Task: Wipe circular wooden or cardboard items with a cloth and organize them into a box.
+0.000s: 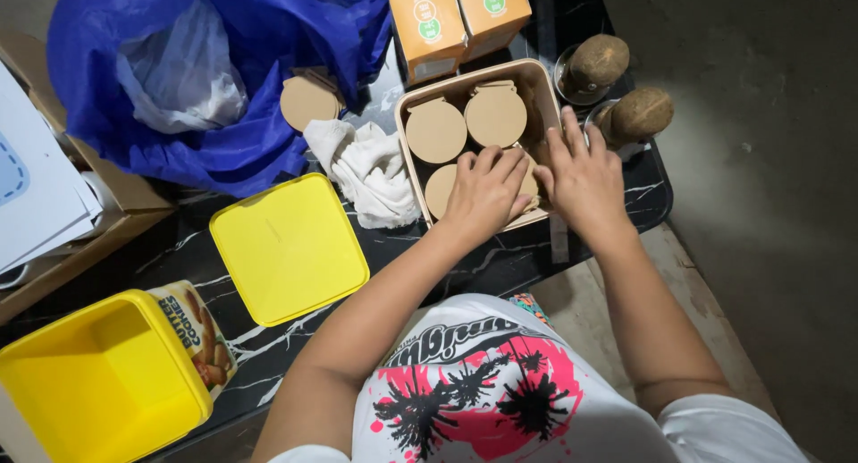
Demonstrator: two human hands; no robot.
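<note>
- The left hand point(485, 190) lies fingers-down over the near-right jar in the beige tray point(545, 101); its fingers curl over the round lid, but whether they actually clamp it cannot be told from above.
- The right hand point(583, 172) rests beside it, fingers spread flat against the tray's right inner wall, closed on nothing visible.
- The step in hand looks like seating a fourth wooden-lidded jar point(529, 179) into the tray's last corner, both hands steadying it; that jar is almost wholly hidden under the hands.
- The next move would call for pressing the jar down level with its neighbours without tilting them.
- The tray holds three other jars with round tan lids point(435, 130), two at the far side and one at the near left, packed touching.
- Just outside the tray's right rim stand two glass jars with dark rounded stoppers point(597, 61).
- Two orange cartons point(429, 25) stand behind the tray; a loose tan lid point(307, 101) and a white cloth point(371, 168) lie to its left.
- Nearer left on the black marble table point(500, 266) are a flat yellow lid point(288, 247) and an open, empty yellow box point(103, 378), with a biscuit packet point(201, 333) against it.
- A blue plastic bag point(268, 88) is heaped at the far left.
</note>
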